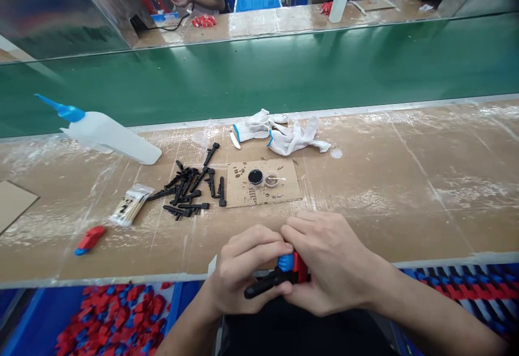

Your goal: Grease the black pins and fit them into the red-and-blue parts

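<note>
Close to my body, above the table's near edge, both hands are closed around a small toy assembly. My right hand [328, 261] grips a red toy arm piece [300, 267] with a blue fist. Against that fist sits a black toy gun [260, 285], its barrel pointing left and toward me. Fingers and thumb of my left hand [241, 269] close on the gun and the fist; exactly where they press is partly hidden. Several loose black toy guns [188, 185] lie in a pile ahead and to the left. One more red-and-blue arm piece [90, 239] rests farther left.
Cardboard [239, 196] carries cups of dark liquid [255, 176] and a swab. Beyond are white gloves [298, 137], a squeeze bottle [113, 137] and a green conveyor belt [259, 80]. Swabs [130, 204] lie left. Bins of red-blue parts [117, 318] flank me below. Two people work opposite.
</note>
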A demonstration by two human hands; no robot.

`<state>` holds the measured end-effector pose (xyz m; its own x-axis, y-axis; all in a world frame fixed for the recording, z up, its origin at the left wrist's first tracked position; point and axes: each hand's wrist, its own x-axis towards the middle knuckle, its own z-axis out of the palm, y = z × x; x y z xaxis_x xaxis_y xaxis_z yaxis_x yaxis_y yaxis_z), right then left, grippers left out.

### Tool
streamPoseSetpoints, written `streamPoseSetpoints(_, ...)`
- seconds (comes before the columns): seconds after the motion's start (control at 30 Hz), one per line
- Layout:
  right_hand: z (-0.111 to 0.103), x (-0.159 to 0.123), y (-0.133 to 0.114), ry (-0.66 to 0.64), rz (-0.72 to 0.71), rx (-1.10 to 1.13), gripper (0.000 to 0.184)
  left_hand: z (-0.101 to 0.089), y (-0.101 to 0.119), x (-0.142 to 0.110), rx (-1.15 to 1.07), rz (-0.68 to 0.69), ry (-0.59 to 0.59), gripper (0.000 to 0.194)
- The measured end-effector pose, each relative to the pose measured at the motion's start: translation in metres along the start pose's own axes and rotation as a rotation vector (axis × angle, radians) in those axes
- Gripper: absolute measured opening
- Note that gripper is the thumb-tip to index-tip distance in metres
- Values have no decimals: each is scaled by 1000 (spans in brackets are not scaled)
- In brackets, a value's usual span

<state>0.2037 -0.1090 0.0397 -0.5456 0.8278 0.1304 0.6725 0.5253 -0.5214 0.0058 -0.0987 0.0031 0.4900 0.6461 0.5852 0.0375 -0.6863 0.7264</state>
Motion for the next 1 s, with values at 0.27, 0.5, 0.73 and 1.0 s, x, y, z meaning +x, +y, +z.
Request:
streamPoseSetpoints(0.27, 11, 0, -2, -83, -36, 1, 47, -2, 8, -1, 84, 27, 15, 35)
streamPoseSetpoints(0.5, 11, -1, -2, -67, 30, -22, 37, 1, 1, -8, 43, -38, 65, 38)
streamPoseSetpoints(0.73, 12, -3, 3, 409, -179, 354, 41, 26, -6, -25, -229, -233, 471, 48)
streamPoseSetpoints(1.0, 35, -8, 9, 548, -213, 423, 53, 47, 3, -19, -427, -258, 528, 38)
